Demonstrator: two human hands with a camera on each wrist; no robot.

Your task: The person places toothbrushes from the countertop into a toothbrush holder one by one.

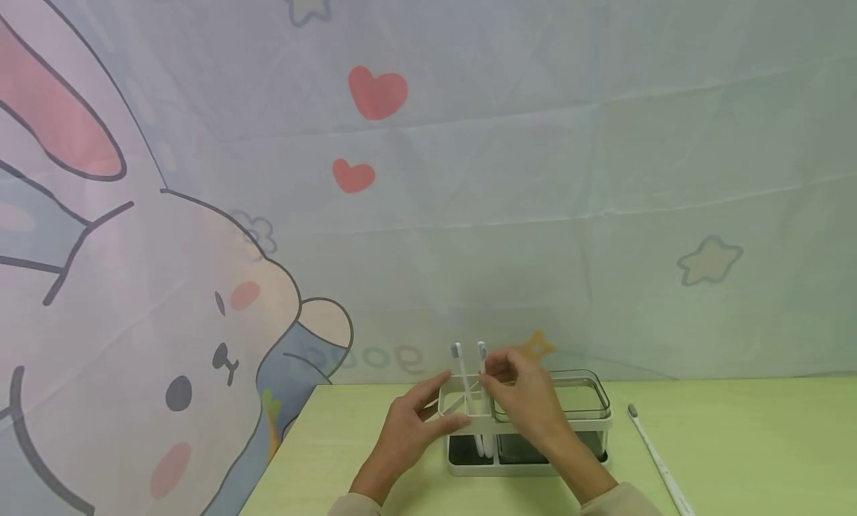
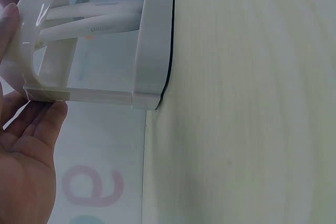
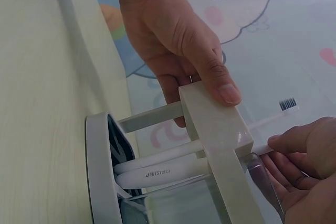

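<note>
A white toothbrush holder (image 1: 529,468) with a clear cup (image 1: 582,397) in its right half stands on the pale green table (image 1: 736,442). Two white toothbrushes (image 1: 460,367) stand upright in its left compartment. My left hand (image 1: 447,406) grips the left end of the holder's top frame (image 3: 220,129), thumb on top. My right hand (image 1: 487,380) reaches over the holder and pinches the right-hand toothbrush (image 1: 482,356) near its neck. In the right wrist view both toothbrush handles (image 3: 157,169) pass through the frame, with my right fingertips (image 3: 294,145) on one. The left wrist view shows my left palm (image 2: 26,156) against the frame (image 2: 149,40).
A third toothbrush (image 1: 659,464) lies flat on the table to the right of the holder. A cartoon rabbit cloth (image 1: 201,315) hangs behind the table and past its left edge. The holder sits near the table's back edge.
</note>
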